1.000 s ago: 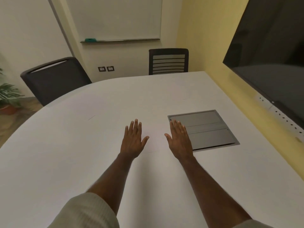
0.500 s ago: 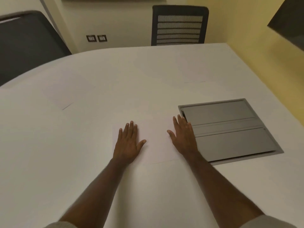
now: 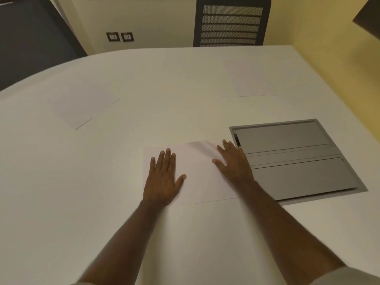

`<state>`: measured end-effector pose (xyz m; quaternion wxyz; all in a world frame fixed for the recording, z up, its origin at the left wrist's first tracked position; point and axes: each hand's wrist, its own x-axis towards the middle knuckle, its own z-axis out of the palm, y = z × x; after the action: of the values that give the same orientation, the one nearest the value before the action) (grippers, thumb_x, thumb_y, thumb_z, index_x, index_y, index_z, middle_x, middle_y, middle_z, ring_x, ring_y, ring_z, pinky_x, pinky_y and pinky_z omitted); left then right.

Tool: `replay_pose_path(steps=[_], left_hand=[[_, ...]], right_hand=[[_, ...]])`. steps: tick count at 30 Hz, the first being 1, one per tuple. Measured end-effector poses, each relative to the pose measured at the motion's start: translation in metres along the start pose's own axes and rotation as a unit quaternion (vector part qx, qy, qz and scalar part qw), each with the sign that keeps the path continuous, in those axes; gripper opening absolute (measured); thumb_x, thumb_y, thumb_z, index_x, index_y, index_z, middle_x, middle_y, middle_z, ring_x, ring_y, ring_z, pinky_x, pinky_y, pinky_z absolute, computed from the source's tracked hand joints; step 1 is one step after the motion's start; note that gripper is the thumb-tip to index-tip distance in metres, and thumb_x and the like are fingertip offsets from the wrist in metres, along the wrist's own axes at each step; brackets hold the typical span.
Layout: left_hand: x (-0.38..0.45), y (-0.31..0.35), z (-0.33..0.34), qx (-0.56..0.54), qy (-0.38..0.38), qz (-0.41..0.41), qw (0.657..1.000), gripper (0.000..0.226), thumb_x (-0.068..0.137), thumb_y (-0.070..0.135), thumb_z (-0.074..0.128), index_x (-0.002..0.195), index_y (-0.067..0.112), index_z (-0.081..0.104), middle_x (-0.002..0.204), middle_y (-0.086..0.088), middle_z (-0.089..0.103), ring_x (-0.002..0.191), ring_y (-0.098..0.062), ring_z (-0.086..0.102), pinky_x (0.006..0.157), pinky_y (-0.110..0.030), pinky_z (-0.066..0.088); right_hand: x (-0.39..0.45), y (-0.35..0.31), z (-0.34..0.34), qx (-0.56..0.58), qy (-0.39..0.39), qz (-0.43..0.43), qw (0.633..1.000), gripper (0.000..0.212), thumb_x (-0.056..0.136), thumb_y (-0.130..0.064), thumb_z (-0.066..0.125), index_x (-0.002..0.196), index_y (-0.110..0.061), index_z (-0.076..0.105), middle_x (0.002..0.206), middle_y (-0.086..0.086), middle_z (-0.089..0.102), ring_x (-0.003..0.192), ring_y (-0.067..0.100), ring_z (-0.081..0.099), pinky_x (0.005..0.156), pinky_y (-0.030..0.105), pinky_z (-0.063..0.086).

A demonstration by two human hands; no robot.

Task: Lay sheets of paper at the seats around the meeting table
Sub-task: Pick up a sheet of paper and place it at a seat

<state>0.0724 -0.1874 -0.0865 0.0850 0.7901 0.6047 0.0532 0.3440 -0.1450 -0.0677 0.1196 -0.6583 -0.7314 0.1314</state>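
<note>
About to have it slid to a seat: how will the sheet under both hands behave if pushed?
The sheet is thin; its far corner already lifts, so it is probably floppy. It should glide easily on the smooth table, perhaps buckling.

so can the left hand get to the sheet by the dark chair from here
Probably yes. The left hand lies flat on the near sheet, and only bare table separates it from the far-left sheet.

The view has dipped and closed in — the whiteboard and plant seen a second ago are out of frame. Both the left hand [image 3: 163, 177] and right hand [image 3: 234, 163] stay flat (fingers spread) on the nearest sheet [image 3: 197, 177], whose far right corner now lifts.
</note>
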Motion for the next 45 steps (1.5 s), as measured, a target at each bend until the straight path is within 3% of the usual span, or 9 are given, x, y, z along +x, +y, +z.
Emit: replay_pose_path(steps=[7, 10, 13, 18, 22, 25, 31, 36, 45], left_hand=[[0.0, 0.0, -0.023, -0.102, 0.048, 0.018, 0.993, 0.095, 0.095, 0.068, 0.031, 0.158, 0.013, -0.012, 0.168, -0.011, -0.015, 0.156, -0.027, -0.013, 0.126, -0.051, -0.003], [0.01, 0.005, -0.06, -0.159, 0.119, 0.036, 0.979, 0.098, 0.09, 0.068, 0.045, 0.16, 0.009, 0.011, 0.168, -0.005, 0.011, 0.157, -0.025, 0.002, 0.126, -0.048, -0.004], [0.02, 0.011, -0.112, -0.257, 0.167, 0.064, 0.95, 0.055, 0.085, 0.057, 0.062, 0.125, 0.02, 0.067, 0.129, 0.009, 0.066, 0.132, -0.014, 0.053, 0.116, -0.05, 0.034], [0.011, 0.045, -0.185, -0.403, 0.056, 0.092, 0.909, 0.013, 0.086, 0.042, 0.073, 0.085, 0.03, 0.079, 0.081, 0.014, 0.077, 0.077, -0.006, 0.071, 0.069, -0.029, 0.053], [-0.01, 0.094, -0.222, -0.488, 0.072, 0.095, 0.865, 0.009, 0.084, 0.035, 0.078, 0.079, 0.028, 0.079, 0.078, 0.007, 0.077, 0.07, -0.006, 0.07, 0.064, -0.019, 0.051], [-0.03, 0.142, -0.241, -0.53, 0.09, 0.103, 0.837, 0.009, 0.083, 0.031, 0.079, 0.076, 0.026, 0.079, 0.075, 0.007, 0.077, 0.067, -0.004, 0.067, 0.06, -0.015, 0.049], [-0.079, 0.24, -0.248, -0.608, 0.056, 0.099, 0.785, 0.009, 0.084, 0.029, 0.08, 0.083, 0.02, 0.078, 0.079, 0.004, 0.079, 0.071, -0.009, 0.072, 0.063, -0.018, 0.053], [-0.119, 0.301, -0.211, -0.651, 0.001, 0.046, 0.757, 0.014, 0.09, 0.019, 0.074, 0.087, 0.005, 0.072, 0.073, 0.001, 0.075, 0.064, -0.013, 0.067, 0.056, -0.026, 0.054], [-0.219, 0.382, -0.081, -0.54, -0.302, -0.051, 0.784, 0.029, 0.091, 0.015, 0.071, 0.064, 0.007, 0.064, 0.064, -0.012, 0.071, 0.05, -0.02, 0.068, 0.047, -0.026, 0.053]], right_hand=[[-0.023, -0.051, -0.039, 0.124, 0.052, -0.055, 0.989, 0.046, 0.089, -0.015, 0.067, 0.133, -0.024, 0.064, 0.102, 0.006, 0.073, 0.098, 0.029, 0.065, 0.112, 0.043, 0.036], [-0.039, -0.066, -0.069, 0.181, 0.051, -0.084, 0.979, 0.052, 0.086, -0.01, 0.069, 0.133, -0.03, 0.063, 0.113, -0.001, 0.074, 0.103, 0.018, 0.066, 0.097, 0.032, 0.05], [-0.056, -0.071, -0.106, 0.183, 0.041, -0.105, 0.977, 0.057, 0.086, -0.017, 0.071, 0.135, -0.042, 0.058, 0.125, -0.011, 0.07, 0.109, 0.005, 0.066, 0.095, 0.03, 0.053], [-0.101, -0.04, -0.175, 0.208, 0.106, -0.074, 0.969, 0.089, 0.079, -0.028, 0.082, 0.15, -0.048, 0.032, 0.148, -0.019, 0.049, 0.132, -0.003, 0.047, 0.109, 0.028, 0.045], [-0.164, -0.007, -0.2, 0.497, 0.177, 0.128, 0.84, 0.103, 0.077, -0.017, 0.084, 0.157, -0.031, 0.02, 0.145, -0.006, 0.054, 0.132, 0.007, 0.051, 0.107, 0.027, 0.043], [-0.209, 0.001, -0.206, 0.643, 0.131, 0.151, 0.739, 0.058, 0.078, -0.021, 0.075, 0.133, -0.015, 0.057, 0.127, 0.001, 0.07, 0.118, 0.015, 0.065, 0.094, 0.022, 0.053], [-0.283, 0.02, -0.24, 0.678, 0.193, 0.182, 0.685, 0.037, 0.077, -0.021, 0.073, 0.113, -0.011, 0.07, 0.112, 0.007, 0.075, 0.1, 0.02, 0.072, 0.084, 0.03, 0.059], [-0.357, 0.065, -0.279, 0.606, 0.231, 0.247, 0.72, 0.004, 0.086, -0.013, 0.073, 0.089, -0.012, 0.076, 0.09, 0.007, 0.076, 0.078, 0.018, 0.07, 0.072, 0.029, 0.055], [-0.478, 0.146, -0.272, 0.369, 0.164, 0.422, 0.812, 0.017, 0.077, -0.015, 0.082, 0.07, -0.008, 0.068, 0.071, 0.006, 0.067, 0.061, 0.018, 0.061, 0.058, 0.021, 0.048]])
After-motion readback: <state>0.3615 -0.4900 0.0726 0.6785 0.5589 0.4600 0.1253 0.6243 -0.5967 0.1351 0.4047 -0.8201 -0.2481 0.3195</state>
